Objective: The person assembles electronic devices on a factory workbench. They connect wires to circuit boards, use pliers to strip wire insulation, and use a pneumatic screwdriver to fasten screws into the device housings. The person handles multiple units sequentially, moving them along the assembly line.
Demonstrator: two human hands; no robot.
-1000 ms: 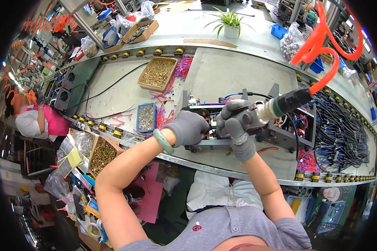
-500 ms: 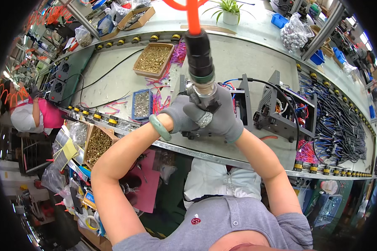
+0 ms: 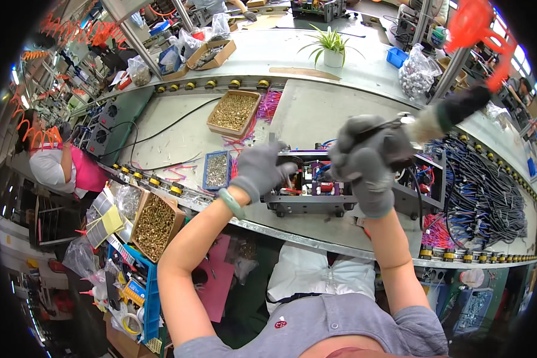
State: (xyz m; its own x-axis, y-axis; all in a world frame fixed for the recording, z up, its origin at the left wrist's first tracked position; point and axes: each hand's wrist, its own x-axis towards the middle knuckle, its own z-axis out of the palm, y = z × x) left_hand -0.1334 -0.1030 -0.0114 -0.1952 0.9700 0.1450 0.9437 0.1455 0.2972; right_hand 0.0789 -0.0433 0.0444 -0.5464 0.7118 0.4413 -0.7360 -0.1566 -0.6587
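Observation:
My right hand (image 3: 370,161), in a grey glove, is closed round the lower end of an air screwdriver (image 3: 459,110). The tool's black body slants up to the right, with a blurred orange hose (image 3: 477,30) at its far end; its tip is hidden by my hand. My left hand (image 3: 258,170), also gloved, has its fingers apart and holds nothing, beside the left end of an open metal chassis (image 3: 307,204). Inside that chassis sit circuit parts and coloured wires. A second chassis (image 3: 411,200) stands to its right, partly behind my right hand and wrist.
A box of brass fittings (image 3: 234,113) and a blue tray of small screws (image 3: 216,171) lie left of the chassis. Black cables (image 3: 483,191) pile up at the right. Another brass-filled box (image 3: 155,227) stands nearer. A person in pink (image 3: 59,167) works at far left.
My hands, together on the upright screwdriver before, have come apart. The right one has carried the tool rightward, tilting it; the left has drawn off to the left. The chassis interior is now visible.

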